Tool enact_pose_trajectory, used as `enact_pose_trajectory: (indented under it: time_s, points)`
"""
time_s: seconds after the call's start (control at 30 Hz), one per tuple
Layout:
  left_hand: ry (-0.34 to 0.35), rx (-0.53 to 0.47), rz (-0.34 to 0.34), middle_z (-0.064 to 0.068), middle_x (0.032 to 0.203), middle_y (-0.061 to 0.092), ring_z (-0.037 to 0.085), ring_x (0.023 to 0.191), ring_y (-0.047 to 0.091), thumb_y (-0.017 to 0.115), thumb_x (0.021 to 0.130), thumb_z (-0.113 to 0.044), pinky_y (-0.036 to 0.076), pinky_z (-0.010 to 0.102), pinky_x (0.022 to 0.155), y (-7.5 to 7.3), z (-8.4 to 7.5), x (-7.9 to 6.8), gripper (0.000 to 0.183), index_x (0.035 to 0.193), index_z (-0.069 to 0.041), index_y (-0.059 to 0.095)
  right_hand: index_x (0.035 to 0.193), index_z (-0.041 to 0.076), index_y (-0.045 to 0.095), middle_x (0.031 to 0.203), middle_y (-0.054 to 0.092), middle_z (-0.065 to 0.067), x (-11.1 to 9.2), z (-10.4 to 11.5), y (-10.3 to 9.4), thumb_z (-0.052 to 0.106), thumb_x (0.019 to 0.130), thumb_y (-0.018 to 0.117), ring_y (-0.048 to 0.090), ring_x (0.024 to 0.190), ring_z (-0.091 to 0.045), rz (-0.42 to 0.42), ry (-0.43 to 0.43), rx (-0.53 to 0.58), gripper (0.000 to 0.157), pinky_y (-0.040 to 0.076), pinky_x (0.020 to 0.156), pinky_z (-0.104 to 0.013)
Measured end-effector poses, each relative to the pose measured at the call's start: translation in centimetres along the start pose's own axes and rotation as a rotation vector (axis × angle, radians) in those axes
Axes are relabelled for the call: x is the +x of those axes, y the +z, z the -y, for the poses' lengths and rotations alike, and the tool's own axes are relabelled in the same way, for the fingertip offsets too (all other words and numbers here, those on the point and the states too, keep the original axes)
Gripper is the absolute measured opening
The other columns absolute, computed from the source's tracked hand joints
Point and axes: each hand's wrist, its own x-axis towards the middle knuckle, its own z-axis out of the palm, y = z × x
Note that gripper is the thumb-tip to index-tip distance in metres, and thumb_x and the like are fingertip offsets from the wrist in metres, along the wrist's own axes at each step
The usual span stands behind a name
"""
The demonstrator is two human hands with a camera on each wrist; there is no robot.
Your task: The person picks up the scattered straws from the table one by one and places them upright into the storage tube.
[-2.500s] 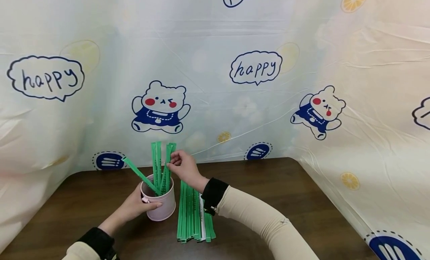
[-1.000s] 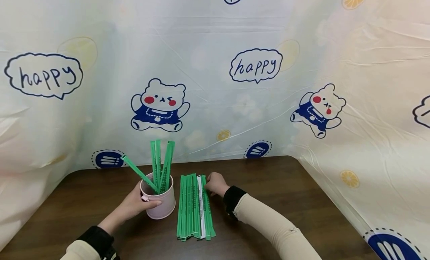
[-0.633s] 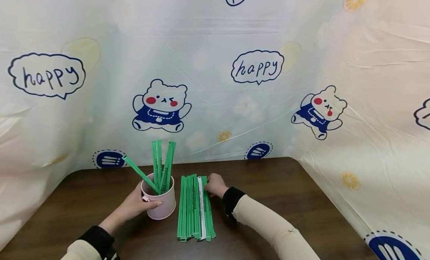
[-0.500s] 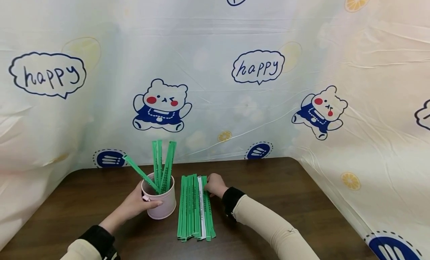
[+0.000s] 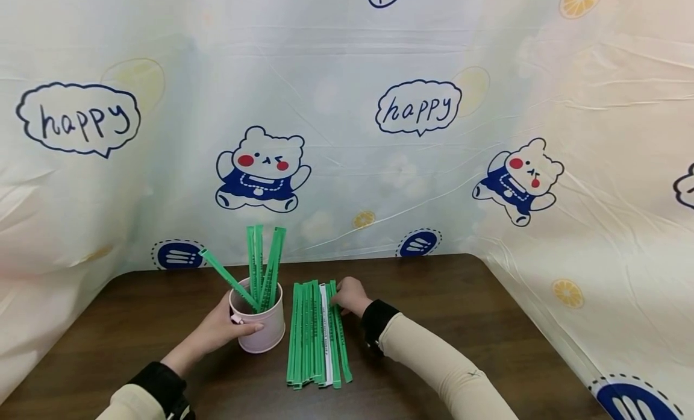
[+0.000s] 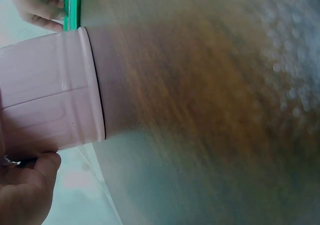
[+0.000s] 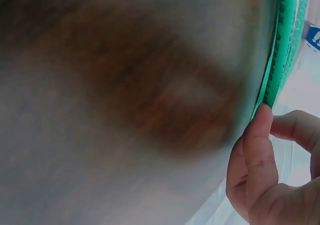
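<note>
My left hand (image 5: 217,331) holds a small pink bucket (image 5: 262,343) from its left side, thumb across the front. Several long green strips with dark print, like wrapped straws (image 5: 267,281), stand in it, one leaning left. To its right lies a row of the same green wrapped straws (image 5: 305,338), with one white strip (image 5: 327,347) among them. My right hand (image 5: 352,296) pinches the far end of the rightmost green wrapped straw (image 5: 343,349), whose near end stands slightly apart from the row. The right wrist view shows thumb and finger at the green straws' (image 7: 281,60) end.
Everything stands on a dark brown wooden table (image 5: 444,323). Behind and beside it hangs a pale curtain (image 5: 347,106) printed with bears, lemon slices and the word happy. The table's far edge lies just beyond the bucket and the row.
My right hand has gone from the straws in the bucket down to the row's right side. Just now the rightmost straw's near end has shifted right. My left hand keeps holding the bucket.
</note>
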Motion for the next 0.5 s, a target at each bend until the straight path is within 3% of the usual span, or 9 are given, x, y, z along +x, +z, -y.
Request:
enact_pose_trajectory:
  time_s: [0.17,0.23,0.27,0.37,0.5]
  points:
    - [0.004,-0.007,0.004,0.037,0.146,0.045,0.052,0.130,0.053,0.084,0.084,-0.018,0.050,0.068,0.102,0.0,0.0,0.0,0.101,0.155,0.009,0.018,0.068,0.005,0.049,0.061,0.039,0.002,-0.1,0.4,-1.4,0.000,0.092,0.067,0.047,0.047,-0.012,-0.003,0.020,0.107,0.030,0.063,0.063,-0.038]
    - [0.000,-0.011,0.012,0.037,0.147,0.044,0.053,0.131,0.052,0.084,0.084,-0.020,0.050,0.068,0.102,0.1,0.0,0.1,0.101,0.155,0.008,0.017,0.091,-0.005,0.064,0.076,0.058,-0.008,-0.2,0.8,-2.1,0.000,0.093,0.066,0.060,0.058,-0.021,-0.023,0.027,0.143,0.007,0.064,0.069,-0.041]
    - [-0.001,-0.017,0.017,0.037,0.148,0.043,0.053,0.131,0.052,0.083,0.084,-0.021,0.049,0.068,0.102,0.1,-0.1,0.1,0.102,0.156,0.008,0.016,0.105,-0.008,0.066,0.087,0.063,-0.013,-0.2,1.1,-2.4,0.001,0.094,0.066,0.062,0.062,-0.022,-0.037,0.025,0.160,0.015,0.064,0.072,-0.043]
    - [-0.010,-0.029,0.018,0.036,0.149,0.042,0.053,0.132,0.051,0.083,0.085,-0.023,0.049,0.069,0.103,0.1,-0.1,0.1,0.102,0.156,0.006,0.017,0.128,-0.010,0.061,0.114,0.067,-0.026,-0.2,2.5,-3.6,0.000,0.096,0.063,0.070,0.085,-0.037,-0.086,-0.020,0.210,0.034,0.063,0.080,-0.047]
    - [0.001,-0.037,0.006,0.036,0.148,0.044,0.053,0.131,0.051,0.083,0.085,-0.023,0.048,0.069,0.104,0.1,0.1,0.1,0.100,0.155,0.007,0.019,0.134,-0.008,0.057,0.115,0.067,-0.025,0.2,4.8,-5.3,-0.001,0.097,0.058,0.068,0.100,-0.040,-0.176,-0.146,0.301,0.037,0.063,0.079,-0.039]
